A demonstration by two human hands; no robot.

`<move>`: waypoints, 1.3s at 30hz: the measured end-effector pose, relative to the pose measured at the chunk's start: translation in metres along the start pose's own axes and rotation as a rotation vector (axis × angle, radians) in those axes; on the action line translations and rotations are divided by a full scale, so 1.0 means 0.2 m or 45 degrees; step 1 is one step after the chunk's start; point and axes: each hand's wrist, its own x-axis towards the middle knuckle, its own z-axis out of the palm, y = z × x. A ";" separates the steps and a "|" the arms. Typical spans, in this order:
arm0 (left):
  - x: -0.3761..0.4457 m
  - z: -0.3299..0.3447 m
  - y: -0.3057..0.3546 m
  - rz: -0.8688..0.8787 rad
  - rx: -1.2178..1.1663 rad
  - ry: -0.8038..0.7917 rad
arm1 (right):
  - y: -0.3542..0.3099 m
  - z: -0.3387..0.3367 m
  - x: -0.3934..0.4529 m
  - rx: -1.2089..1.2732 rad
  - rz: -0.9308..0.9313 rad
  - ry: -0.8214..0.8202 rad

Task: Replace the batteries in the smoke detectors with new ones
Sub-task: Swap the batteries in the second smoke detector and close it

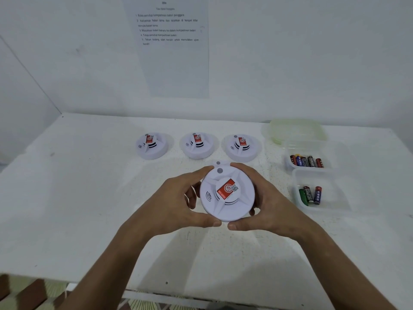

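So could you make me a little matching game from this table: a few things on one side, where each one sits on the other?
Things:
1. held smoke detector
2. row of three smoke detectors
3. tray with five batteries
4. green lid

Places:
A. far right corner of the table, behind the trays
B. between the left hand and the right hand
C. right side, behind the tray with three batteries
D. mid-table, behind the hands

Pairs: 1-B, 2-D, 3-C, 4-A
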 end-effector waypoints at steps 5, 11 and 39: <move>0.00 -0.01 -0.01 0.003 -0.013 0.006 | 0.00 0.00 0.02 0.013 0.002 -0.004; 0.01 -0.03 -0.04 0.006 -0.029 0.006 | 0.02 0.02 0.04 0.000 0.023 0.012; 0.00 -0.28 -0.31 -0.014 0.020 0.148 | 0.04 0.28 0.42 -0.132 0.021 0.149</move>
